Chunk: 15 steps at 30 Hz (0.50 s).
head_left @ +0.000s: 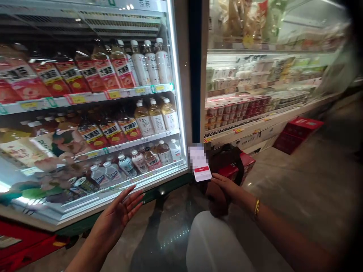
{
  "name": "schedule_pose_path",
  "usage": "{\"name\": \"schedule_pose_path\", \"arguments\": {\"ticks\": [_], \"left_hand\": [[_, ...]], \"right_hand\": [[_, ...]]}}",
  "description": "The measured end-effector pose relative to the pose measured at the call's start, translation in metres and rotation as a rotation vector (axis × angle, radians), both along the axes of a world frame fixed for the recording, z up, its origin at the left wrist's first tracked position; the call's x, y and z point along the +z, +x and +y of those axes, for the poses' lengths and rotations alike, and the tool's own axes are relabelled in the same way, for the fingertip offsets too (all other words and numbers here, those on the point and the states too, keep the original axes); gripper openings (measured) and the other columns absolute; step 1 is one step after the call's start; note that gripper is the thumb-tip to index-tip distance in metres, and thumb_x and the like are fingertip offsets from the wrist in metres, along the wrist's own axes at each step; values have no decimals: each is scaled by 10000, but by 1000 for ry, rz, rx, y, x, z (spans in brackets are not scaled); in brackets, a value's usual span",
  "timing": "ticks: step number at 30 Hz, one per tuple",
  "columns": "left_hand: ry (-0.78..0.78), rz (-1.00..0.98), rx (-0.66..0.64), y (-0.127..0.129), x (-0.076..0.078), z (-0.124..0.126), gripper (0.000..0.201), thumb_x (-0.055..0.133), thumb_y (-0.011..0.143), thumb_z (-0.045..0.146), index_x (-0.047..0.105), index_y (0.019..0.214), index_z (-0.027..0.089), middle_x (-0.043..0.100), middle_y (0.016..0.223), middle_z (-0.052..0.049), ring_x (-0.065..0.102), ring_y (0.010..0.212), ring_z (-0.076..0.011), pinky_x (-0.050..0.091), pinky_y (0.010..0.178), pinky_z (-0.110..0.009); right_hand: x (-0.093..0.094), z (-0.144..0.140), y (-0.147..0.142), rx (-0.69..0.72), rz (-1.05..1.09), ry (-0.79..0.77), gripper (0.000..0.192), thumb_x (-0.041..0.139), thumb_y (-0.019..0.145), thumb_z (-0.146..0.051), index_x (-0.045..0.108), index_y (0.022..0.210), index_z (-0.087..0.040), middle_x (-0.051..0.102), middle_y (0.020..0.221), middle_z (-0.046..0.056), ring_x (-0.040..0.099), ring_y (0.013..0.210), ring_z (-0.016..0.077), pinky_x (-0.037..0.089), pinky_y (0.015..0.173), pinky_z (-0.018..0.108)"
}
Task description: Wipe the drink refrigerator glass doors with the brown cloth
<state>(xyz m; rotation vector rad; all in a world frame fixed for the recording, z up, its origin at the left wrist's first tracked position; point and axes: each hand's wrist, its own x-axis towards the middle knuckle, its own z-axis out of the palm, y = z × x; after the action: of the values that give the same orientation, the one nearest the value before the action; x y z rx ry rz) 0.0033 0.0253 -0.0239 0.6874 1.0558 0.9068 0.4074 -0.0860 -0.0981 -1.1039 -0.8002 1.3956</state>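
Note:
My left hand [124, 206] is held out in front of the glass-fronted drinks cooler [159, 181], palm showing and fingers stretched apart, with nothing in it. In my right hand [224, 185] is a smartphone [203, 174], its lit screen facing me with a red button near the bottom; part of the screen is blurred out. A gold bracelet [257, 207] circles my right wrist. Just behind the phone and right hand there is a dark brown bag [219, 202]. Behind the glass, small bottles [127, 165] line the lowest shelf, nearest my left hand.
An open chilled shelf [244, 132] with cups and packs runs along the right. Red boxes stand on the floor: one [296, 134] by that shelf, another [249, 161] behind the bag. Something red [28, 241] lies low at the left. My pale-clothed leg [212, 241] is below.

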Motion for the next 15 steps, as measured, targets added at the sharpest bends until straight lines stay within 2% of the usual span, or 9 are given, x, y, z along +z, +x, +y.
{"name": "schedule_pose_path", "arguments": {"ticks": [4,7,11,15], "left_hand": [[-72,67,32,4,-4,6,552,556,955,192,542,1506,203,730,1333,-157,789,1025,-249,680,805,-353],[-123,106,53,10,-6,8,615,570,931,180,510,1542,211,750,1300,-138,799,954,-243,680,761,-341],[-166,139,75,15,-14,10,637,605,913,183,512,1541,224,779,1224,-120,802,890,-238,673,730,-326],[-177,170,61,12,-28,16,569,640,875,153,598,1439,218,776,1230,-130,805,911,-271,682,729,-363]], "right_hand": [[-29,-37,44,-139,21,-36,540,849,798,-496,710,1256,-247,777,1267,42,737,1080,197,555,987,333],[-45,-62,77,-226,34,-59,504,844,810,-486,714,1233,-246,777,1271,47,752,1060,195,583,958,322],[-56,-89,118,-327,44,-99,388,823,833,-423,730,1172,-259,803,1195,35,775,961,190,629,878,315],[-59,-105,153,-401,28,-123,311,783,863,-362,739,1152,-256,807,1182,41,782,933,195,652,857,314]]}}
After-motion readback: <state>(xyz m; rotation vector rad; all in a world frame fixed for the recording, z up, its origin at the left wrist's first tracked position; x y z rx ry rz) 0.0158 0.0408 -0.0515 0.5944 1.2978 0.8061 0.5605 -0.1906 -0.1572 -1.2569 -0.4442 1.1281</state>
